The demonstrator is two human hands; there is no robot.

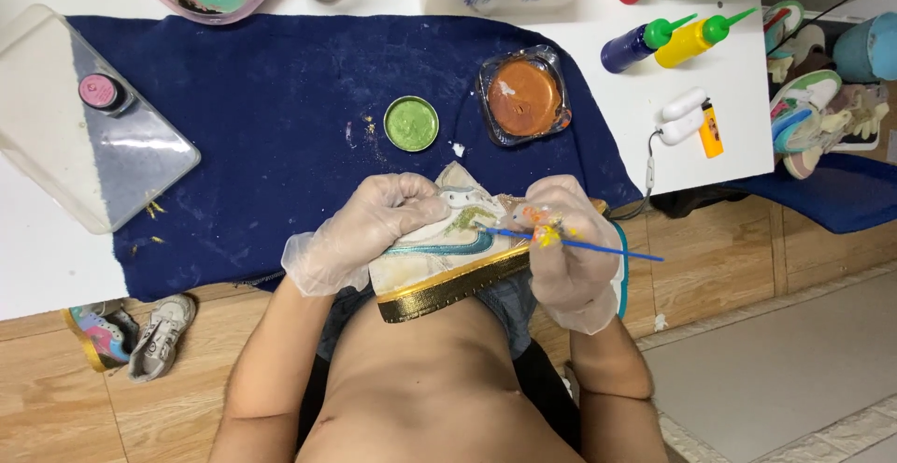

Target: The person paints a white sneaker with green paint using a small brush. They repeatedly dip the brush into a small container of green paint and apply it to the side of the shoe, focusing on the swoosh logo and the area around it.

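Head view: green paint fills round tin [410, 123], orange fills dish [523, 99].

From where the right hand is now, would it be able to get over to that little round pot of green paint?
Probably yes. The green paint pot sits open on the blue cloth just beyond the shoe, with nothing lying between. The right hand holds a thin blue brush, while the left hand holds the shoe.

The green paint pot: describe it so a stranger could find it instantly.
Start at the dark blue cloth covering the white table. Above the gloved left hand sits a small round green paint pot. Unlike the square glass dish of orange-brown paint beside it, it is round and green.
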